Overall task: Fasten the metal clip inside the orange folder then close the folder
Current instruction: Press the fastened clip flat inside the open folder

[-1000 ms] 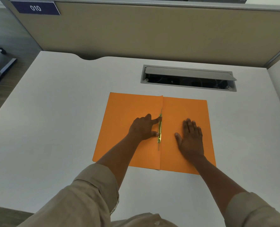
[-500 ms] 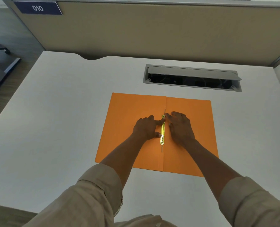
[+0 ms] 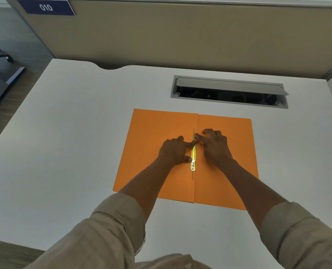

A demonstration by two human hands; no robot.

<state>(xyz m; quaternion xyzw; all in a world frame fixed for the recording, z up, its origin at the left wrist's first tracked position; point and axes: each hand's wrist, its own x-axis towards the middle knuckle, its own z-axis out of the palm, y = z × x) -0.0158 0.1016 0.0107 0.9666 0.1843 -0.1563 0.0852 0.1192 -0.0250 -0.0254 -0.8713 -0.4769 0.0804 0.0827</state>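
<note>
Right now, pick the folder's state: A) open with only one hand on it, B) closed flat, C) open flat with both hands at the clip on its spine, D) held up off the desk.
C: the orange folder lies open on the desk, left hand and right hand at the metal clip.

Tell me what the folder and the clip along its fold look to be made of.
Folder: likely thin card or stiff paper, matte orange; it lies flat with a sharp crease and shows no glare.
Clip: looks like thin metal with a shiny brass-yellow finish; it catches bright light, with a duller grey prong at each end.
</note>
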